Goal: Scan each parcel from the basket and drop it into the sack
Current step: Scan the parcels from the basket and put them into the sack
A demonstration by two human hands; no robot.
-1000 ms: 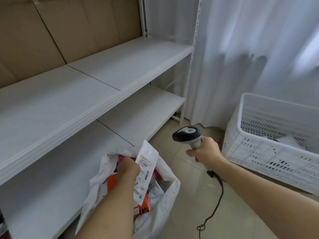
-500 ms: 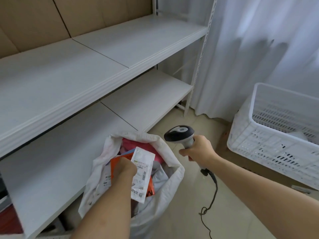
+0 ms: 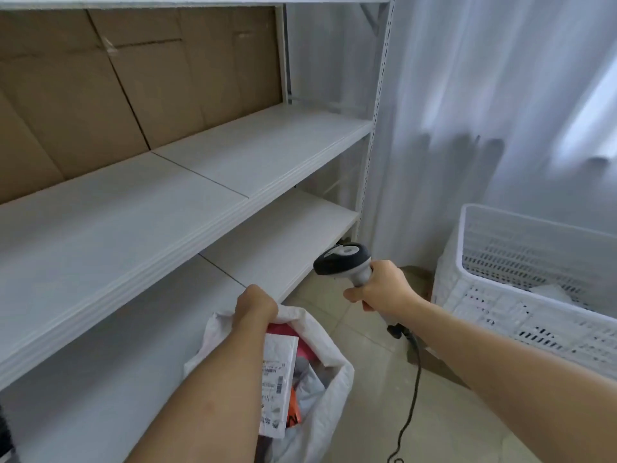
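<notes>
White shelves [image 3: 213, 182] fill my left, a curtain [image 3: 500, 95] hangs ahead. My left hand [image 3: 255, 307] grips the sack [image 3: 329, 389] rim; a white parcel [image 3: 278, 379] lies inside. My right hand [image 3: 382, 285] grips the scanner [image 3: 344, 260], the basket [image 3: 534, 285] at my right.

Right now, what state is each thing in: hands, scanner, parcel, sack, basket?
left hand: fingers curled at the sack's rim, grip hidden
right hand: grips the scanner's handle
scanner: held upright, cable hanging
white parcel: lying in the sack, label up
sack: mouth open, holding parcels
basket: upright, something white inside
</notes>
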